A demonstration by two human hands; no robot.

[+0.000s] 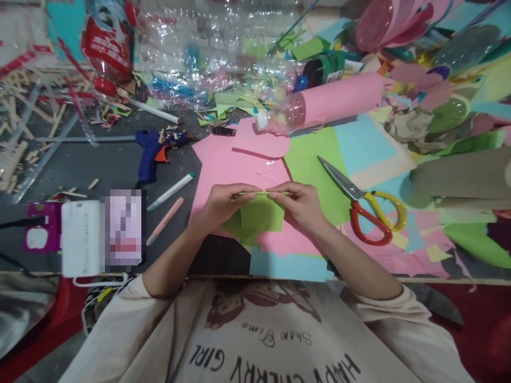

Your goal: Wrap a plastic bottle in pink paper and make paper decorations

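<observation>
Between my two hands is a thin strip of green paper (262, 193), seen edge-on. My left hand (227, 201) pinches its left end and my right hand (299, 201) pinches the right, with thumbs in front and the fingertips almost meeting. Whether the strip is folded or rolled I cannot tell. Just below it a green paper piece (262, 217) lies over pink paper (223, 165). To the right rest scissors (357, 197) with one red and one yellow handle, their blades partly apart on a green sheet (315, 159).
A blue glue gun (148, 154) lies left, near a green-capped marker (171, 190) and a peach marker (165, 221). A plastic bottle wrapped in pink paper (343, 101) lies behind my hands. Clear plastic wrap (199, 42), wooden sticks (35, 111) and paper scraps crowd the back and sides.
</observation>
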